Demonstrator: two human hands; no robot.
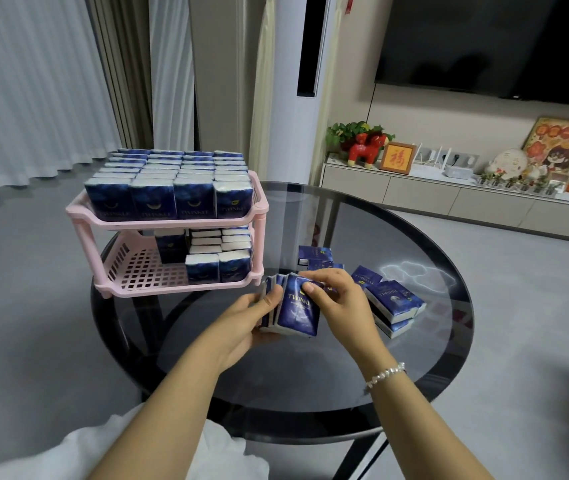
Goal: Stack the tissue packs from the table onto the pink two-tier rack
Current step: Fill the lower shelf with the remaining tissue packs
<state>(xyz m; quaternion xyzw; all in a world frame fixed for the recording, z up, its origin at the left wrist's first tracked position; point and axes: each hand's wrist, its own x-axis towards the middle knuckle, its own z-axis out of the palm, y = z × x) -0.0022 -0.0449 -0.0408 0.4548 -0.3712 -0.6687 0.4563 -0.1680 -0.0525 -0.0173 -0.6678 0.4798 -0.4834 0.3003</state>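
over the glass table, both hands clamped on a fan of packs

left hand curled under and round the bunch, right hand pinching its top edge — held just off the rack, its upper tier packed full, lower tier part filled at the right; loose packs lying on the glass just beside the right hand.

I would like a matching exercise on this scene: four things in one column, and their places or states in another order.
1. upper tier of the pink plastic rack
2. lower tier
3. bundle of dark blue tissue packs
4. loose blue packs

a. lying on the round dark glass table
b. full
c. held by left hand and right hand
d. partly filled

Pairs: 1-b, 2-d, 3-c, 4-a
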